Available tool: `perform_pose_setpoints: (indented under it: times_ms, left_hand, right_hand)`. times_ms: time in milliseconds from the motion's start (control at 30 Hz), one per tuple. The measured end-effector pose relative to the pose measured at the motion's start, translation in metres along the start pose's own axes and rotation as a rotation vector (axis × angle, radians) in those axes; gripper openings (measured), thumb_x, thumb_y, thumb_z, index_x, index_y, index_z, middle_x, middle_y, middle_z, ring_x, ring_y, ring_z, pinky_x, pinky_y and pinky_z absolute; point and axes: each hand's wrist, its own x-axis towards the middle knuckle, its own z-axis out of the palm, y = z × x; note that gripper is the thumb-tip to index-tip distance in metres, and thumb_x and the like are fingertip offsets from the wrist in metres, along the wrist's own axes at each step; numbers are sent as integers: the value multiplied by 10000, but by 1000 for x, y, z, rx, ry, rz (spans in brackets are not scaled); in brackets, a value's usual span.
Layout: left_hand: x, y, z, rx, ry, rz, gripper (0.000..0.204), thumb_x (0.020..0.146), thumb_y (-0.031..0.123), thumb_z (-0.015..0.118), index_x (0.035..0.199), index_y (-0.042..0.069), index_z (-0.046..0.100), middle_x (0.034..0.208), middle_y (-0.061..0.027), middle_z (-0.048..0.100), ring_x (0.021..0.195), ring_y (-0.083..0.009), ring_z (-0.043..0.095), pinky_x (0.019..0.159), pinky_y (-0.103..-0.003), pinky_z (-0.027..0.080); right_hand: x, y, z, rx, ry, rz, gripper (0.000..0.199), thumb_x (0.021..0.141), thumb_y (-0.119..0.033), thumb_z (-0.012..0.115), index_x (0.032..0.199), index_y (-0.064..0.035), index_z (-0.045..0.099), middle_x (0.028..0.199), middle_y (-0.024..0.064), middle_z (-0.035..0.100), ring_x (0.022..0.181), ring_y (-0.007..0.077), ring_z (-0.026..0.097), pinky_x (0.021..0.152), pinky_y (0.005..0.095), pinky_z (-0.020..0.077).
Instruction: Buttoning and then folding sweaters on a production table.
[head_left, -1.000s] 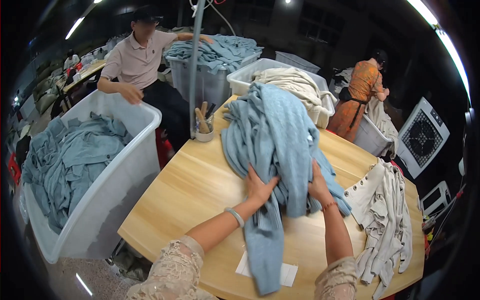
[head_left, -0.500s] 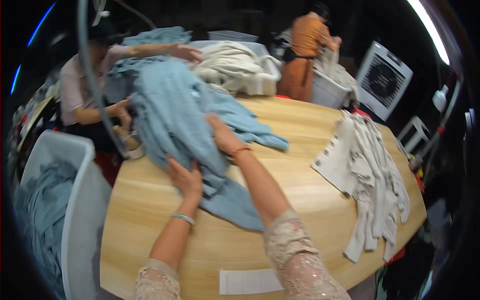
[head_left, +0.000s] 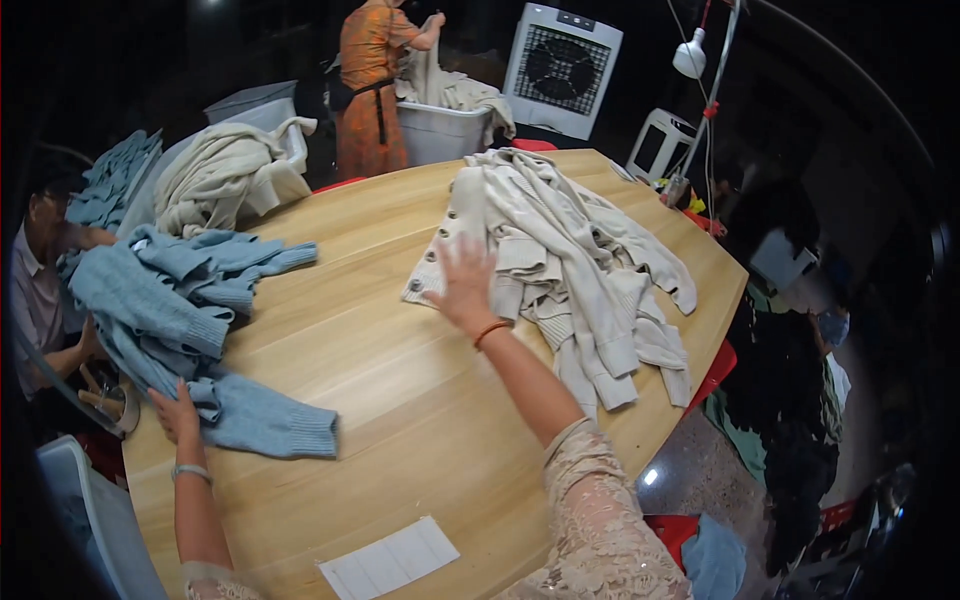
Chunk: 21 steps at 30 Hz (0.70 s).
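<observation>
My left hand rests flat on the lower edge of a heap of light blue knitted garments at the left side of the wooden table. My right hand, with an orange band at the wrist, is stretched out with fingers spread and touches the near edge of a pile of cream knitted cardigans at the right of the table. Neither hand is closed around any cloth.
A white sheet of paper lies near the table's front edge. A person in orange works at a white bin at the back; another person sits at the left. A cooling fan stands behind; cream garments fill a bin.
My view has swung right. The blue heap has been pushed to the left side, and my right hand has left it and reached across to the cream pile.
</observation>
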Motion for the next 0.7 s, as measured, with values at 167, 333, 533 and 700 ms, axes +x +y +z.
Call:
perform_pose_setpoints:
  times_ms: [167, 333, 533, 700]
  left_hand:
    - [-150, 28, -57, -165, -46, 529, 860, 837, 387, 672, 1517, 140, 207, 1557, -202, 173, 1430, -403, 156, 1127, -544, 166]
    - [-242, 49, -89, -207, -359, 863, 890, 747, 234, 744, 1485, 70, 274, 1503, -277, 227, 1407, -425, 195, 1135, -508, 160]
    - [-301, 134, -103, -204, -537, 1048, 793, 763, 149, 732, 1451, 79, 344, 1513, -245, 234, 1412, -403, 208, 1142, -473, 181]
    - [-350, 201, -115, -378, -597, 1259, 788, 777, 172, 733, 1454, 94, 336, 1514, -235, 229, 1400, -438, 214, 1121, -514, 201]
  right_hand:
    - [-17, 172, -65, -133, -242, 727, 1189, 587, -482, 834, 1524, -250, 141, 1575, 173, 93, 1356, 477, 266, 1062, 643, 226]
    - [-18, 202, -62, 27, -248, 581, 899, 627, -304, 784, 1418, -240, 360, 1309, 135, 443, 1223, 387, 444, 986, 535, 384]
    - [-68, 188, -76, 139, -220, 183, 729, 643, -184, 720, 1335, -166, 493, 1261, 87, 466, 1134, 319, 486, 962, 448, 427]
    - [-139, 144, -125, 302, -170, -136, 717, 564, -104, 737, 1258, -130, 557, 1221, 108, 515, 1070, 326, 518, 907, 427, 439]
